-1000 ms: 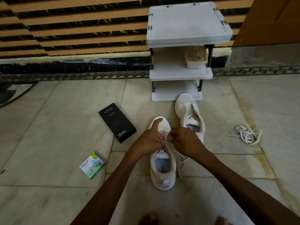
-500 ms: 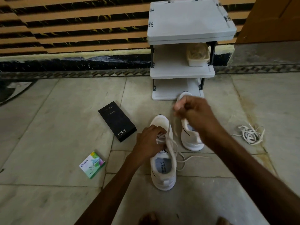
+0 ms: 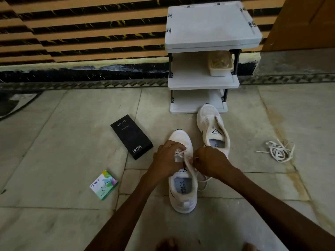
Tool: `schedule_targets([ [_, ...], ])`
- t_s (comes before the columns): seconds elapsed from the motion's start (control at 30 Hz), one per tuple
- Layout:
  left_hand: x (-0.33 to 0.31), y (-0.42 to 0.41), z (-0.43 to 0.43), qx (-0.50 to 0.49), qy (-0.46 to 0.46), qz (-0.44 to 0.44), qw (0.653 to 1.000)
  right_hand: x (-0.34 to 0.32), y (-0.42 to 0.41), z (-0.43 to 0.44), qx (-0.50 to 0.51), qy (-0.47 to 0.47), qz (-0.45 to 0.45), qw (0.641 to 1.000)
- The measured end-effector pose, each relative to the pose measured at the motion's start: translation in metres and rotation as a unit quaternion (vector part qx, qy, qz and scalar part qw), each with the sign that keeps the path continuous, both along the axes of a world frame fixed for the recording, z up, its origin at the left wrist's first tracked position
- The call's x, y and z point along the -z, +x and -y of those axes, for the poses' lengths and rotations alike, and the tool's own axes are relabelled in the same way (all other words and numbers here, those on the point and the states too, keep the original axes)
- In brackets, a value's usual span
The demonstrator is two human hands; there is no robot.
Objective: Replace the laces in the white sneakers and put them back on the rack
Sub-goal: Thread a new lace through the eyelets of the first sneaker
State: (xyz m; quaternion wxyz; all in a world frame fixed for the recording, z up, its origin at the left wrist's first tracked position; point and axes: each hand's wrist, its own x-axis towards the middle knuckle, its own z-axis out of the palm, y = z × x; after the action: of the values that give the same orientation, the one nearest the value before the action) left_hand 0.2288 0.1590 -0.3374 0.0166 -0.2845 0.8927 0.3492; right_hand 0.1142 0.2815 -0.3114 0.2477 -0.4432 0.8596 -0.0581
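I note pale marble-tile floor [image 3: 54, 124]; white rack [image 3: 212, 24] stands on it at wall; pale tub [image 3: 220, 64] on middle shelf. Near sneaker [image 3: 183, 194] at centre, lace [image 3: 203, 183] trailing onto tile at its right; far sneaker [image 3: 212, 124] beyond, toe at rack's bottom shelf; black box [image 3: 131, 136] left of sneakers; green-white box [image 3: 103, 184] further left, nearer me; loose lace bundle [image 3: 277, 151] well right.
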Motion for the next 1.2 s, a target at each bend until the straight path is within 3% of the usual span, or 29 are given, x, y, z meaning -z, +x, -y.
schedule_targets([
  [0.23,0.004,-0.002,0.000,-0.007,-0.002,0.004,1.000,-0.015,-0.012,-0.006,-0.035,-0.089,0.046,0.994],
  [0.37,0.008,-0.002,0.000,0.002,-0.020,0.011,1.000,-0.018,-0.001,-0.011,-0.109,0.026,0.031,0.993],
  [0.5,0.012,0.000,0.000,-0.003,-0.004,0.004,1.000,-0.028,-0.001,-0.016,-0.120,0.133,0.055,0.982],
  [0.67,0.010,0.002,0.000,-0.008,0.024,-0.019,1.000,-0.016,0.002,-0.003,0.005,-0.020,-0.049,0.999],
  [0.87,0.007,0.000,0.001,-0.021,0.049,-0.026,0.998,0.004,0.011,0.009,0.028,0.000,-0.097,0.995],
  [0.93,0.004,0.000,0.002,-0.027,0.065,-0.031,0.997,0.006,0.007,0.010,0.056,-0.001,-0.068,0.996],
  [1.03,0.001,-0.001,0.002,-0.023,0.082,-0.041,0.996,0.002,-0.001,0.010,0.093,-0.021,0.056,0.994],
  [1.2,-0.003,-0.010,-0.001,0.027,0.062,-0.032,0.997,-0.053,-0.009,0.008,0.220,-0.134,0.239,0.936],
])
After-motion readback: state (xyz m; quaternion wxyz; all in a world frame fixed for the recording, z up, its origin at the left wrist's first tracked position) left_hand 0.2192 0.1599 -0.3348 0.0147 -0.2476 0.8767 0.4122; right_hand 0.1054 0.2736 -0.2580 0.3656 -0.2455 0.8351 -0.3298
